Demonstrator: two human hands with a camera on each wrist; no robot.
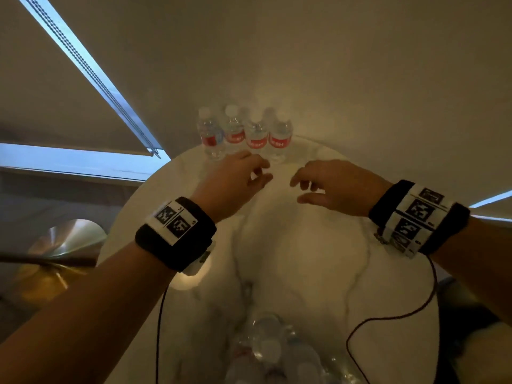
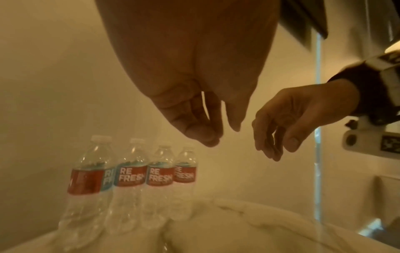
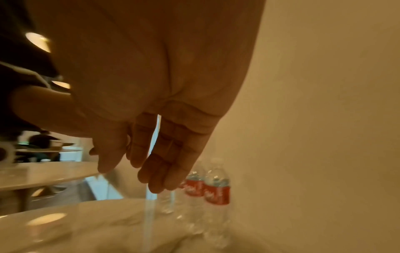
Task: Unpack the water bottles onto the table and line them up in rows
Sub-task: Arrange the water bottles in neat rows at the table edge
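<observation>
Several clear water bottles (image 1: 256,135) with red labels and white caps stand upright in a row at the far edge of the white marble table (image 1: 304,245); the same row of bottles (image 2: 132,172) shows in the left wrist view and the bottles (image 3: 216,193) in the right wrist view. My left hand (image 1: 249,173) hovers just in front of the row, fingers loosely curled, holding nothing. My right hand (image 1: 318,187) hangs beside it over the table, fingers relaxed and empty. A plastic-wrapped pack of bottles (image 1: 274,353) lies at the near edge, blurred.
A plain wall (image 1: 360,79) rises right behind the bottle row. A window blind (image 1: 69,92) and bright window strips are at the left. Thin cables (image 1: 388,317) trail from both wristbands across the table. A second round table (image 3: 43,172) stands further off.
</observation>
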